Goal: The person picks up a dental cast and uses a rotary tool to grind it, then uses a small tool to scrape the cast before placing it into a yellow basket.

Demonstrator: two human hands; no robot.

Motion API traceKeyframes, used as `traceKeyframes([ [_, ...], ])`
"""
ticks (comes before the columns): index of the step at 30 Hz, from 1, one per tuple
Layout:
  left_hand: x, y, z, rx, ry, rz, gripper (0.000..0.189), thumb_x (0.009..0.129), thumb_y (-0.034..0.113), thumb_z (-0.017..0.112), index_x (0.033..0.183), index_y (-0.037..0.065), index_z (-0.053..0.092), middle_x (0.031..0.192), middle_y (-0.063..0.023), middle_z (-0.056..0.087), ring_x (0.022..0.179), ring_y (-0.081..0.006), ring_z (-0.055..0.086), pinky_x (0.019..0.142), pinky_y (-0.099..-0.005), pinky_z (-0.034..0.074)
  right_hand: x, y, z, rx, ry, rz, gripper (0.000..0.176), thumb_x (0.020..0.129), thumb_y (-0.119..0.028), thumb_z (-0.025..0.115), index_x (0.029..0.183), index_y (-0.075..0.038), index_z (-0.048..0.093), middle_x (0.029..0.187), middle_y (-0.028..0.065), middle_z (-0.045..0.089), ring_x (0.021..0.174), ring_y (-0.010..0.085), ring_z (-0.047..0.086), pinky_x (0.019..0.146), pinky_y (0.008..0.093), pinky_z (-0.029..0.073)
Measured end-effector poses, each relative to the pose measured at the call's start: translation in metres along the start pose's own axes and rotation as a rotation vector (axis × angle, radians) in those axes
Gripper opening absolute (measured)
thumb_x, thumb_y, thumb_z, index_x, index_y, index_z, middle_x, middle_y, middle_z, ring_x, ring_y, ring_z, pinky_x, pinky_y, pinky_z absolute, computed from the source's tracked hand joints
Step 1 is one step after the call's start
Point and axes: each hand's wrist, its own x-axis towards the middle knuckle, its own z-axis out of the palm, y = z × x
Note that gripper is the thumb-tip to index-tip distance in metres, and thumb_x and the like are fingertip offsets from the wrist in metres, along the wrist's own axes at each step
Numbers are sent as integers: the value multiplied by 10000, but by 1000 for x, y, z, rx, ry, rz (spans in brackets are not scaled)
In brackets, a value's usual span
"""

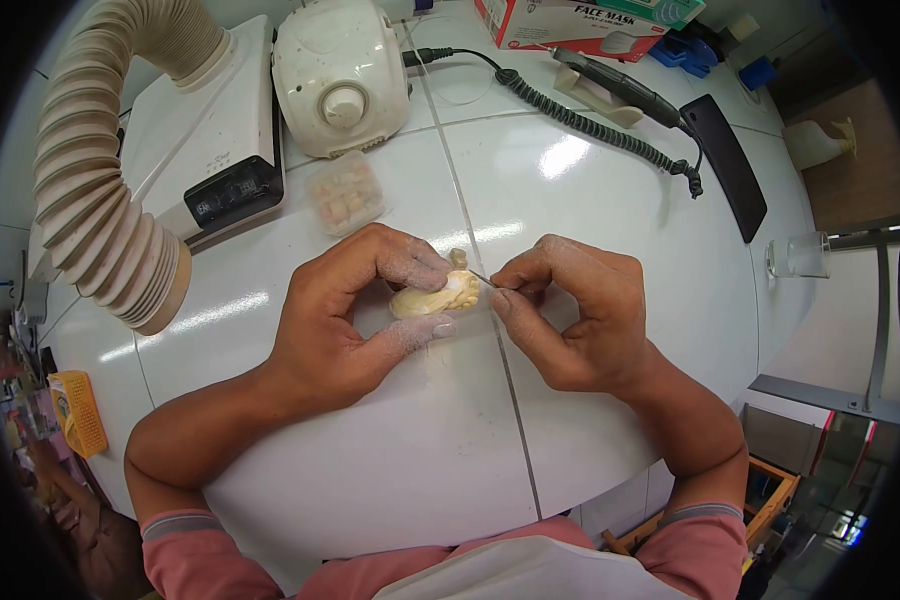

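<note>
My left hand (340, 300) is closed on a pale yellow dental cast (420, 302), fingers at its far side and thumb at its near side. A row of modelled teeth shows along the cast's right end. Just above that end a small beige piece (458, 257) sticks up at the cast. White dust coats my fingertips. In a pinch of thumb and index finger, my right hand (585, 310) grips a thin metal instrument (481, 278), whose tip points left at the cast's edge. The rest of the instrument is hidden in the fingers.
Beyond my hands stand a clear box (345, 192) of small pieces and a white control unit (340, 75). A ribbed hose (95, 190) arches at left. A corded handpiece (620, 85) rests on a holder at the back right, near a face mask box (570, 25).
</note>
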Motion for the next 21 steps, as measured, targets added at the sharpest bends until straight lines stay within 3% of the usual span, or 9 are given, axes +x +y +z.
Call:
traceKeyframes([
  [21,-1,-2,0,-11,-1,-6,371,876,-60,845,1178,22,645,1243,-154,653,1173,-216,667,1062,-373,530,0,-3,3,-45,-31,-65,93,861,48,748,934,9,705,733,90,693,622,205,719,590,318,589],
])
